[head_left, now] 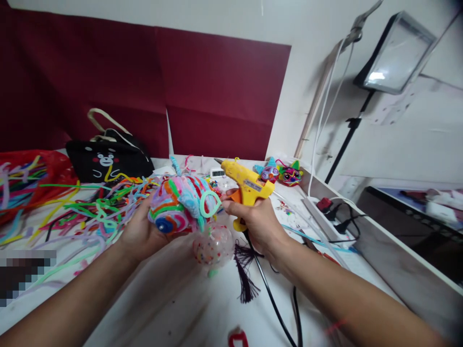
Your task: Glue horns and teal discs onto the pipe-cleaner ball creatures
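Observation:
My left hand is closed round the left side and underside of a colourful pipe-cleaner craft figure, striped in many colours with a blue round spot. A pale green pipe-cleaner loop is at the figure's right side, close to the fingers of my right hand. That hand grips a yellow hot glue gun by its handle, with the nozzle pointing up and left above the figure. Just below the figure is a clear ball with coloured specks. A dark tassel is beneath my right hand.
Loose pipe cleaners cover the table's left side, beside a red bag and a black bag. Two small craft figures stand at the back right. A power strip lies along the right edge; the black cord trails forward.

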Tool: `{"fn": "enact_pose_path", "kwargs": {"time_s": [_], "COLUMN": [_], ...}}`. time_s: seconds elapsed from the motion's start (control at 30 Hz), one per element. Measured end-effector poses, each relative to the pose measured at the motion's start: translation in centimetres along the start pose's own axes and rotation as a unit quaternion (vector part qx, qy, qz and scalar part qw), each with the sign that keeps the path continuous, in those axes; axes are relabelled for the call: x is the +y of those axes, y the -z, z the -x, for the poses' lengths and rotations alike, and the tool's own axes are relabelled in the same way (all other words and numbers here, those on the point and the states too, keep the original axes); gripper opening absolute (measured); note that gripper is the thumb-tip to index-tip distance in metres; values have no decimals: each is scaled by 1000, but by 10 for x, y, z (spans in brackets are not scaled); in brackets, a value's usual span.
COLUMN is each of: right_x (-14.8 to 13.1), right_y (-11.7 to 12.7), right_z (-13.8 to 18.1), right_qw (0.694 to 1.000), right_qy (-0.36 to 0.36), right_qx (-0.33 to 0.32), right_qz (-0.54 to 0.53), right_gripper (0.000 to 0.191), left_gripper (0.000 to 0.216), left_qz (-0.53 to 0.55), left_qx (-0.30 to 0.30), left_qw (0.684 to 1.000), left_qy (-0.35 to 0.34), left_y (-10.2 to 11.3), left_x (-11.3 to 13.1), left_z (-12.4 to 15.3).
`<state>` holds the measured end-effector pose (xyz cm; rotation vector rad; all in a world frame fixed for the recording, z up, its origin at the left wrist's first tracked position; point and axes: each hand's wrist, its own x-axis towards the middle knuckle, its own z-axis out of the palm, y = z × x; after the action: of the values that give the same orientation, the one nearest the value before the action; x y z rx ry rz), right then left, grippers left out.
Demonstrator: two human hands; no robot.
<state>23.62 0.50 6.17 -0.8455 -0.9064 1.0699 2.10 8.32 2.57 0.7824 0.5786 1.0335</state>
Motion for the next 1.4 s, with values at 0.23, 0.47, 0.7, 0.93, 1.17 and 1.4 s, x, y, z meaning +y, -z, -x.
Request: {"fn": "enact_pose_path", "kwargs": {"time_s": [0.23,0.47,0.7,0.93,1.17,1.4], "right_x": [3,-2,-10,-18,-9,2], "right_y": [-9,20,57,50,48,50], "right_z": [1,-6,0,46,67,77], "right_qw": [1000,994,978,977,978,973], "right_qy": [-17,44,54,-44,-35,-25], "right_qx": [-4,66,111,-10,-30,-49], "right_qz": [0,77,167,209,205,226], "right_gripper": [28,23,22,27,24,16], "left_gripper": [41,41,48,47,48,48], "left_qz": [-2,25,47,49,47,37], "left_qx": [-26,-3,25,19,54,41], "left_qw": [1000,1000,999,999,997,998], "left_qy": [17,9,8,0,4,4], "left_y": [-3,-7,-14,-14,-18,-16], "left_x": [-2,0,3,2,2,-1], "left_z": [3,5,9,8,7,6]}}
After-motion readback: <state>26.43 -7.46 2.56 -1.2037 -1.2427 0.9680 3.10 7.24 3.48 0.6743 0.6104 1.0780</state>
